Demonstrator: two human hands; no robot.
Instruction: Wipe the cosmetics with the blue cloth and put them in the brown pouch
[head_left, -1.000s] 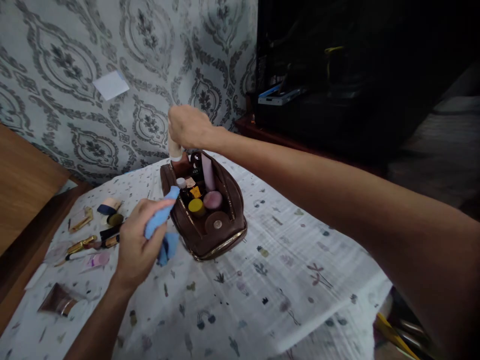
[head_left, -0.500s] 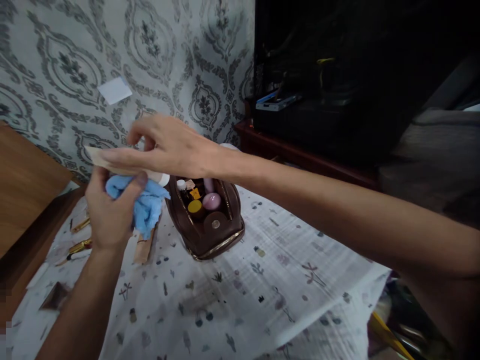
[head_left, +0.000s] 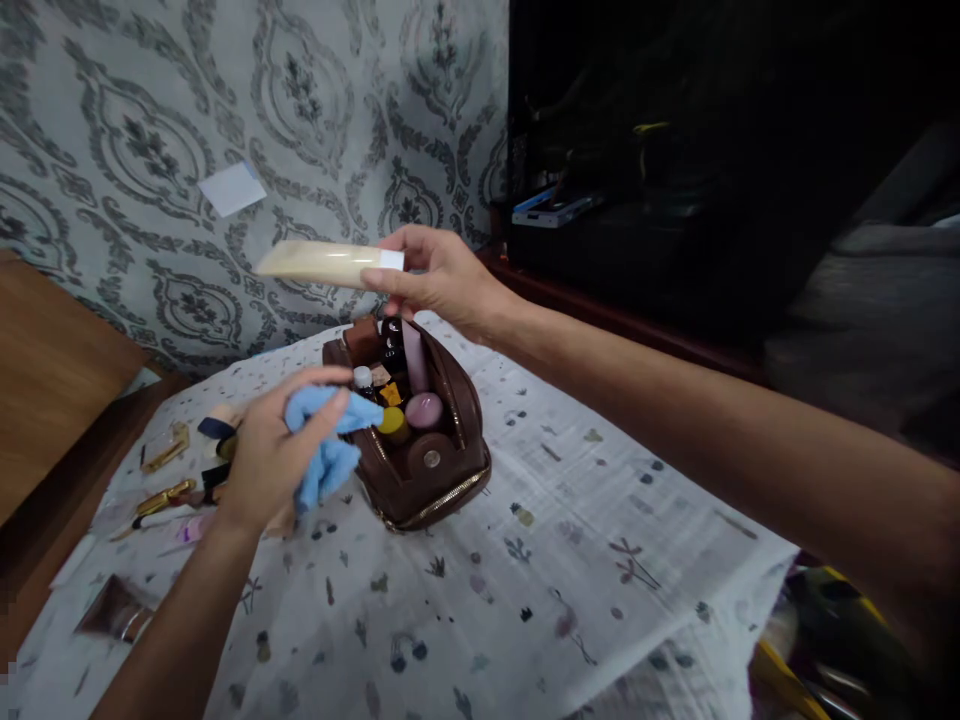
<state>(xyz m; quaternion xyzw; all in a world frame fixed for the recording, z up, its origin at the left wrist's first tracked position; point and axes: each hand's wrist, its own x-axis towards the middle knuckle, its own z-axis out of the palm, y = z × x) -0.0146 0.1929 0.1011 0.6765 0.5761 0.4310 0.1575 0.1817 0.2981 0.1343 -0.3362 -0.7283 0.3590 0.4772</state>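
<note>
My right hand [head_left: 439,275] grips a pale yellow squeeze tube [head_left: 326,262] by its white cap end. The tube lies nearly level in the air, above the far end of a brown cosmetic bag [head_left: 427,490]. My left hand [head_left: 277,440] is closed on a crumpled light blue cloth [head_left: 326,470] at the bag's left side. The bag stands unzipped on the patterned cloth. Inside it show a lilac tube [head_left: 414,358], a round lilac container [head_left: 424,411], a jar with a yellow lid [head_left: 393,425] and a small white-capped bottle [head_left: 363,378].
Gold-coloured cosmetic items [head_left: 166,497] and other small things lie left of my left forearm. Nearer me is a brown tube [head_left: 112,610]. A white printed cloth [head_left: 570,600] covers the table. A dark screen [head_left: 712,120] stands at the right back, and a wooden panel [head_left: 60,370] at the left.
My right hand has moved right with the tube, away from the blue cloth, to over the bag. My left hand has shifted right and down with the cloth, closer to the bag.
</note>
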